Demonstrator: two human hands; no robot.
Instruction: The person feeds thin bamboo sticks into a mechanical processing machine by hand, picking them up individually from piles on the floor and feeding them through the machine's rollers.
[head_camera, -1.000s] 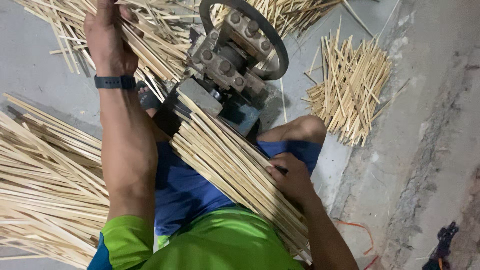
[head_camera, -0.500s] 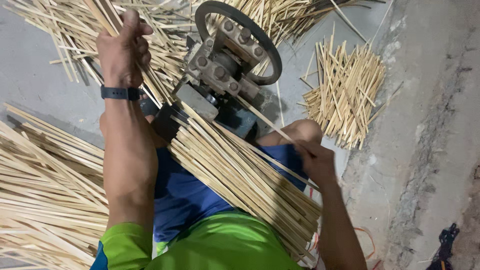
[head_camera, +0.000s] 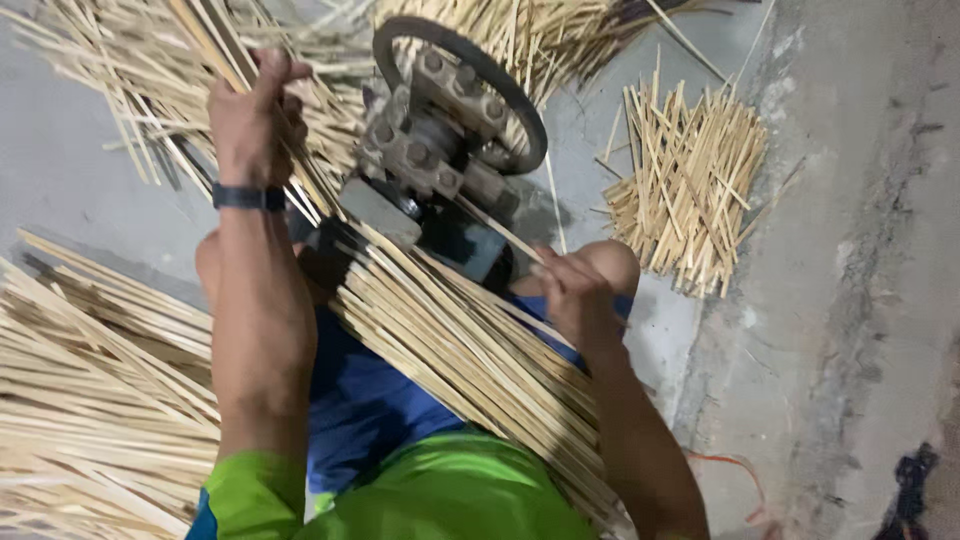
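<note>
Feeding a stick (head_camera: 500, 232) pinched in the right hand (head_camera: 575, 295) risks fingers reaching the machine (head_camera: 440, 160); the left hand (head_camera: 252, 110) grips sticks (head_camera: 200, 45) that could slip.

Grey concrete floor (head_camera: 80, 170), rough and stained w/ raised strip (head_camera: 850, 300) at right; dim light.

I sat in a rough workshop for splitting bamboo. A bare concrete floor (head_camera: 830, 300) lay under me, strewn with heaps of split bamboo sticks (head_camera: 80, 400), a small pile of short offcuts (head_camera: 690, 190), and a bolted iron machine with a belt wheel (head_camera: 450, 130) stood before my knees.
</note>
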